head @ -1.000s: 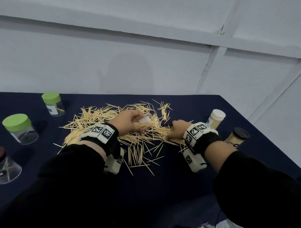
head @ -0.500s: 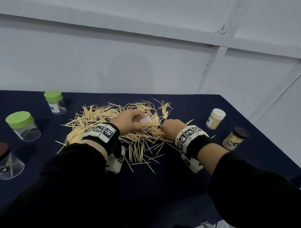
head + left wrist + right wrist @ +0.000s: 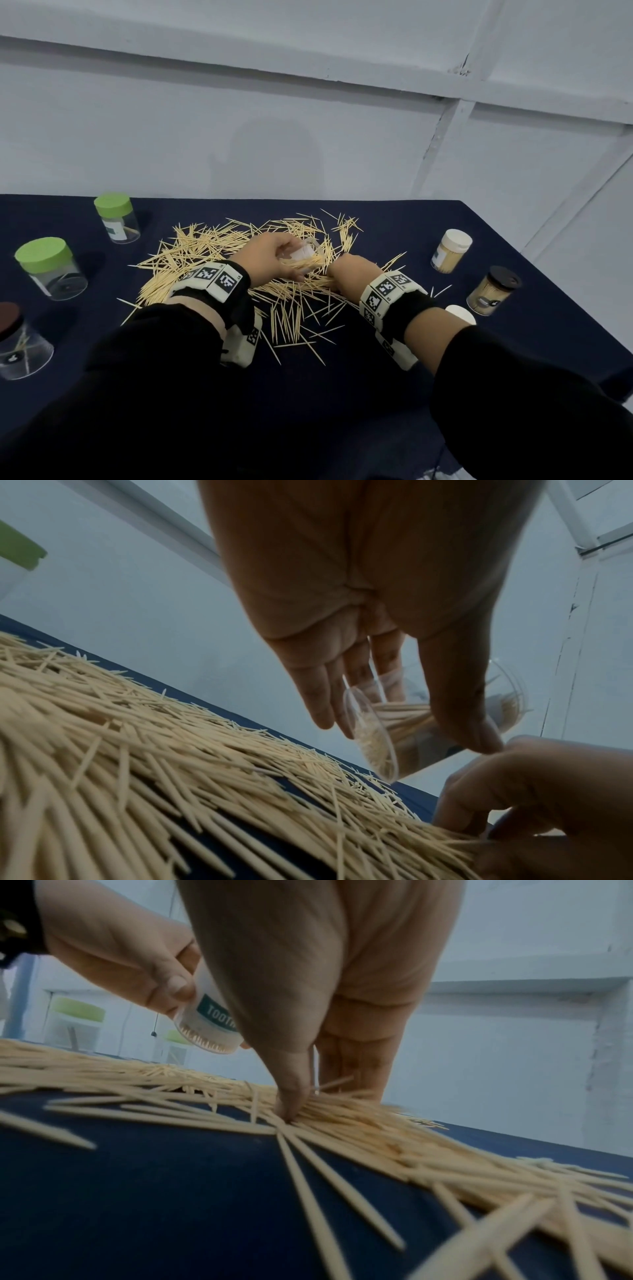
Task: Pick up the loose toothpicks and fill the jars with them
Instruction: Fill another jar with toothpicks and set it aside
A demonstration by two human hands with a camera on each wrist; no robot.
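The right hand (image 3: 346, 274) pinches a flat bundle of toothpicks (image 3: 346, 1118) against the table (image 3: 445, 346), thumb and fingers closed on it. The sticks' long axis runs roughly nine to three. The open jar (image 3: 305, 255) lies at about ten o'clock, just beside, tilted in the left hand (image 3: 270, 260) (already part filled). The right hand is nearer the heap (image 3: 212, 253).

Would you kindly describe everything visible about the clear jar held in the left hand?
The clear jar looks like transparent plastic, lidless, with a white label whose teal band reads "TOOT...". It is tipped on its side above the toothpick pile, flat base toward the wrist camera, and already holds a bundle of toothpicks. The left hand grips it, fingers and thumb around its wall. The right hand gathers toothpicks beside it.
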